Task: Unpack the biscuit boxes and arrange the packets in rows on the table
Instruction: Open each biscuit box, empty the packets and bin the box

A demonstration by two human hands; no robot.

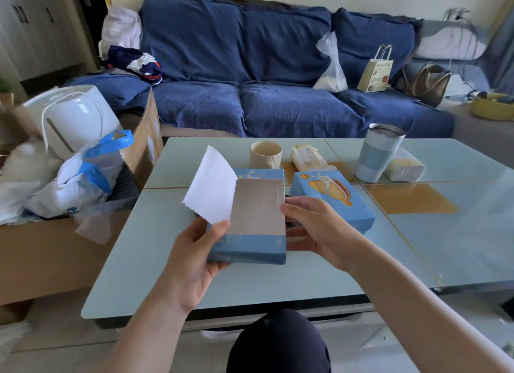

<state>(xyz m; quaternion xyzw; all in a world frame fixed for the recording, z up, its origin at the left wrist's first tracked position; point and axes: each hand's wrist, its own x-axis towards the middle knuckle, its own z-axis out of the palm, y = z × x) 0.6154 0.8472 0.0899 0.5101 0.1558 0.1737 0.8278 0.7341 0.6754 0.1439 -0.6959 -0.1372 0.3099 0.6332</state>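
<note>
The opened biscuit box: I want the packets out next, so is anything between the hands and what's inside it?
Yes. The torn top flap is lifted, but a grey inner panel covers the opened biscuit box, hiding any packets. The left hand grips the box's near-left corner; the right hand is at its right side.
</note>
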